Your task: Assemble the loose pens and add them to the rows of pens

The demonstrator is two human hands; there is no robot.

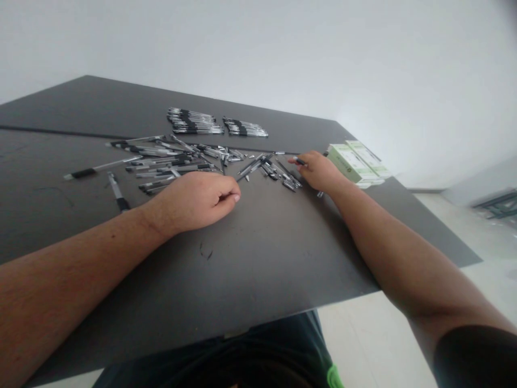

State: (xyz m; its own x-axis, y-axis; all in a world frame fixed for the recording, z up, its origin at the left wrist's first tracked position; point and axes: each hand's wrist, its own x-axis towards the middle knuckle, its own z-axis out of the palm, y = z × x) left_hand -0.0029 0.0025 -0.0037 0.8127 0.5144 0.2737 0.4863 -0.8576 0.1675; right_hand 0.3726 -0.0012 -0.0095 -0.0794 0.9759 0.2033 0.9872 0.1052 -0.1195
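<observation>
Trousers (pixel 288 337) lie at six, left hand (pixel 202 198) closed, right hand (pixel 318 169) gripping a dark pen part (pixel 299 160), stacks (pixel 194 123) aligned at twelve, pens (pixel 161 163) left loose at eleven.

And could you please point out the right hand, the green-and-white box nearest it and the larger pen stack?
Right hand (pixel 319 170): head view, on its back.
Nearest green-and-white box (pixel 342 164): head view, on its green side.
Larger pen stack (pixel 194 122): head view, near its middle.
</observation>
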